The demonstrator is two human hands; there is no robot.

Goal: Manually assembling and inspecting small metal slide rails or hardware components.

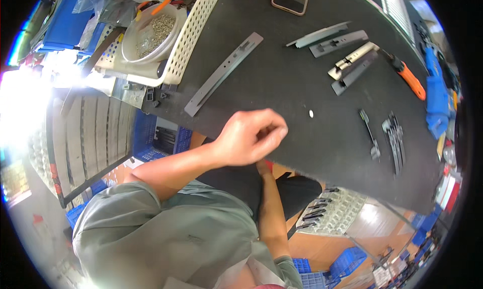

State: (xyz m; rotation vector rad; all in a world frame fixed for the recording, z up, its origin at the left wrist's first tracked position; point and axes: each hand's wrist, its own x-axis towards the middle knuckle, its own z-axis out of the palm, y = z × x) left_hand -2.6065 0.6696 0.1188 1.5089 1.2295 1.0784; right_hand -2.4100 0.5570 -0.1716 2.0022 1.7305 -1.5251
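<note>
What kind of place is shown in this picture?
Probably a workshop or small factory: metal-looking strips and an orange-handled tool lie on a black table, and a white basket holds a tub of small parts.

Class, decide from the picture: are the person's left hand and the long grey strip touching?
Apart. The head view shows dark tabletop between the left hand and the nearer end of the long grey strip.

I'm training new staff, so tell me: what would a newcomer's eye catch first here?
Probably the orange-handled tool, bright against the black table, toward its right side. Next comes the white tub of small pieces in the white basket, upper left. Then the left hand, fingers curled, at the table's near edge.
</note>
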